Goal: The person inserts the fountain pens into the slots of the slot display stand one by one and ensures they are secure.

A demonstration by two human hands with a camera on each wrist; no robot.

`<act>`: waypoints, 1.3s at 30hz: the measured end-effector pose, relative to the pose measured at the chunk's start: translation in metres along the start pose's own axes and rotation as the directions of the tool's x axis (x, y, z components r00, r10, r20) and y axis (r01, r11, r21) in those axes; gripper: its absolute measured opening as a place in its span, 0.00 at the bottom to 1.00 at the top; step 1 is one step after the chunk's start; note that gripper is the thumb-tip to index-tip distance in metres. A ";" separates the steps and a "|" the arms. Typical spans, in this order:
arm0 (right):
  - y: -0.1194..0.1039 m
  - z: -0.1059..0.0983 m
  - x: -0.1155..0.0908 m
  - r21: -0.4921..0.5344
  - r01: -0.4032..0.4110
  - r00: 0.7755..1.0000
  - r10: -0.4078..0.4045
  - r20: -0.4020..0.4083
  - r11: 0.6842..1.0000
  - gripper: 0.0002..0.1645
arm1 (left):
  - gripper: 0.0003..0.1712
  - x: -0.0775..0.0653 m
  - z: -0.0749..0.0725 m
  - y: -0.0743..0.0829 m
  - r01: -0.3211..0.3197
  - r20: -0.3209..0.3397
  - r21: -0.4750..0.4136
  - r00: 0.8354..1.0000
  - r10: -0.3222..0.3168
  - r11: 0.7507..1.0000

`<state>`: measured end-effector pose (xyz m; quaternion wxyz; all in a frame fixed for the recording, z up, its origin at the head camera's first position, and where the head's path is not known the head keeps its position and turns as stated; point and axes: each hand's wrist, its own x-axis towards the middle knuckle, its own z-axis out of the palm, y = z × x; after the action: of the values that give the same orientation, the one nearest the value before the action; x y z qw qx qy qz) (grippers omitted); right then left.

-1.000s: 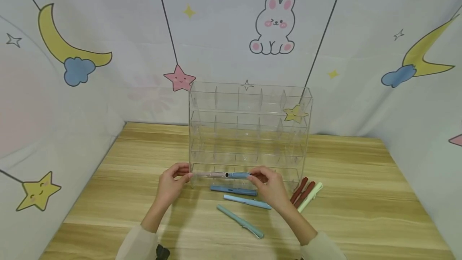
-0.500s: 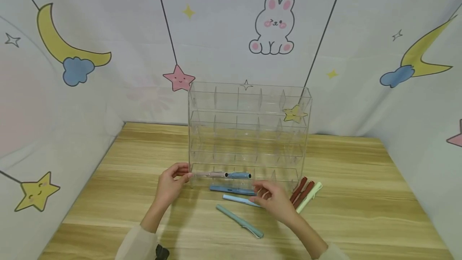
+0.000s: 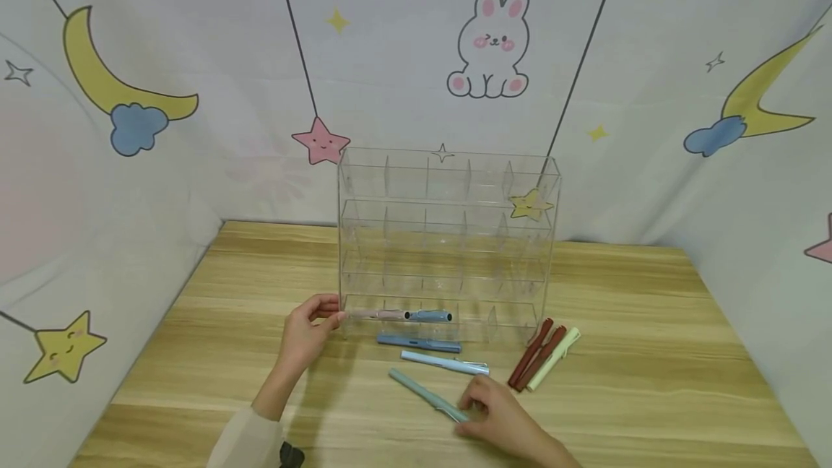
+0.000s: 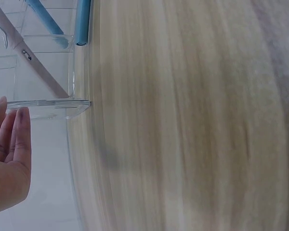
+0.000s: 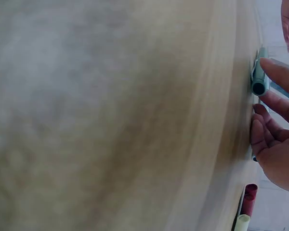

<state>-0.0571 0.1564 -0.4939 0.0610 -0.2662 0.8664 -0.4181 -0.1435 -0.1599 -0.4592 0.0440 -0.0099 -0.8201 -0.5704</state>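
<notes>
My left hand [image 3: 304, 334] pinches the left side panel of a clear acrylic organizer [image 3: 448, 284] between thumb and fingers. On its lowest shelf lie a pale pink pen [image 3: 390, 315] and a blue pen [image 3: 430, 315], end to end. At the front, the thumb and forefinger of my right hand [image 3: 499, 417] pinch the clip end of a sage-green pen [image 3: 421, 390], which lies slantwise on the table. In the right wrist view the round end of the green pen [image 5: 258, 87] shows between those two fingers; the others are curled.
Between the organizer and the green pen lie a darker blue pen [image 3: 419, 343] and a light blue pen [image 3: 442, 362]. Two dark red pens [image 3: 541, 360] and a pale green pen [image 3: 554, 360] lie together at the right. A patterned cloth [image 3: 416, 78] hangs behind the wooden table [image 3: 637, 352].
My right hand has let go of the blue pen on the lowest shelf and come down toward me to the sage-green pen. My left hand stays at the organizer's side.
</notes>
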 end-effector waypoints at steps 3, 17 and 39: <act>0.001 0.002 -0.002 -0.015 0.032 0.999 -0.032 -0.025 0.999 0.13 | 0.13 0.000 0.000 -0.001 -0.002 -0.002 -0.002 1.000 0.002 1.000; -0.002 -0.006 -0.002 0.115 -0.080 0.997 0.078 0.021 0.990 0.09 | 0.13 0.000 0.000 0.000 -0.012 0.001 0.005 1.000 0.012 1.000; -0.010 -0.100 -0.012 0.314 -0.089 0.969 0.155 -0.194 0.945 0.11 | 0.13 -0.001 0.000 0.003 -0.004 0.005 0.015 1.000 0.004 1.000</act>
<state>-0.0752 0.2267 -0.4232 0.0324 -0.1521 0.8084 -0.5677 -0.1420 -0.1594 -0.4567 0.0431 -0.0128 -0.8244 -0.5642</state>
